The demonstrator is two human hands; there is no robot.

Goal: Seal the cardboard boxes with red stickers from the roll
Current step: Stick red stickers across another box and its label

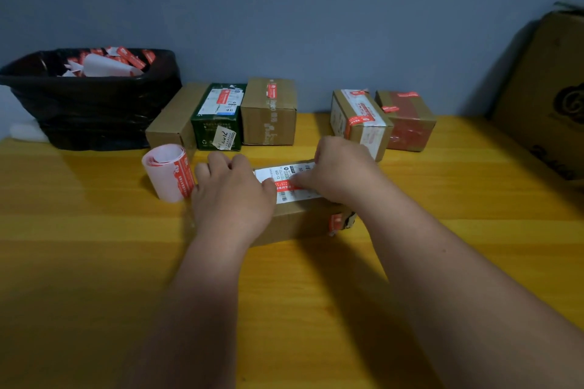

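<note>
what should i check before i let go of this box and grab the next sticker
1. Red sticker lies across the white label on the box: ok.
2. Sticker pressed flat end to end: cannot tell, both hands cover its ends.
3. Left hand and right hand steady the box: ok.
4. Sticker roll within reach, beside the left hand: ok.
5. Side sticker flat: not ok, its lower edge looks lifted.

We saw a dim, bluish scene; the worktop (94,262) bowed at the edges (wide-angle lens), with soft shadows and slight blur.
</note>
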